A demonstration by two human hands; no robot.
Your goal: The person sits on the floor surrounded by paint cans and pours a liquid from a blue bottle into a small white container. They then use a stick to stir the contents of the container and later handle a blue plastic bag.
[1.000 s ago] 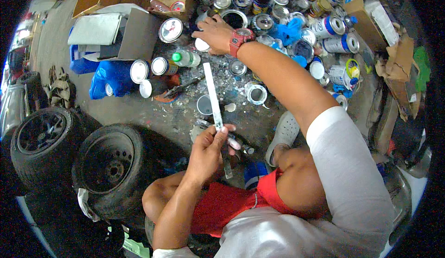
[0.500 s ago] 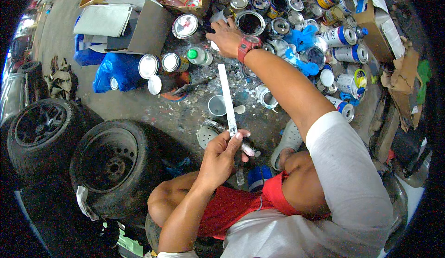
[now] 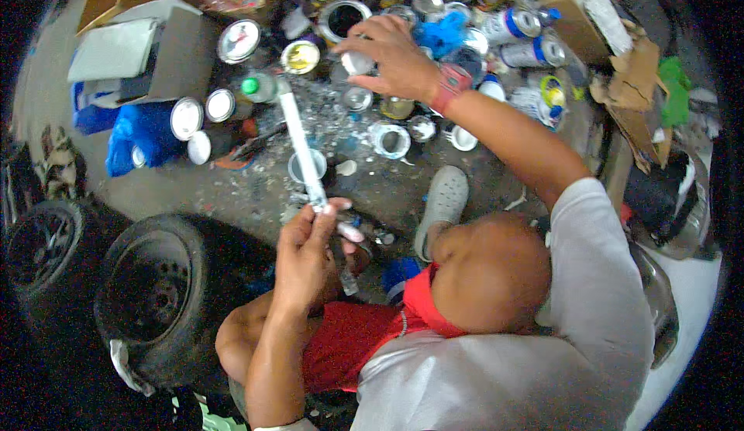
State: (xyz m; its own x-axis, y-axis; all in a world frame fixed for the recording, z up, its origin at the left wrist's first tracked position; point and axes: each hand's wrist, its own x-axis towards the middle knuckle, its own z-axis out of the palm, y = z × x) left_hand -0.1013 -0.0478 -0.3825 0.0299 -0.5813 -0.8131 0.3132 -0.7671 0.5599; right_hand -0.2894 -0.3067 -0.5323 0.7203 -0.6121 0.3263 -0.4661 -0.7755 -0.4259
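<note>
My left hand (image 3: 306, 253) grips a long flat white mixing stick (image 3: 298, 136), smudged near my fingers. The stick slants up past a grey plastic cup (image 3: 295, 169) on the ground, and its far tip is beside a green-capped clear bottle (image 3: 260, 87). My right hand (image 3: 399, 55), with a red watch at the wrist, has its fingers curved around a small round pale lid-like piece (image 3: 357, 63). Left of it stands a can with a yellow top (image 3: 301, 56); just behind is an open can with dark contents (image 3: 345, 20).
Many paint cans crowd the far ground, with blue gloves (image 3: 443, 34) among them. Cardboard boxes (image 3: 182, 47) and a blue bag (image 3: 143, 136) lie at left, near tires (image 3: 155, 276). Torn cardboard (image 3: 632, 82) is at right. Several white-lidded cans (image 3: 187, 118) stand near the bag.
My right hand has moved right, away from the yellow-topped can it covered, carrying the round pale piece. My left hand keeps the stick in about the same pose. The whole view has shifted.
</note>
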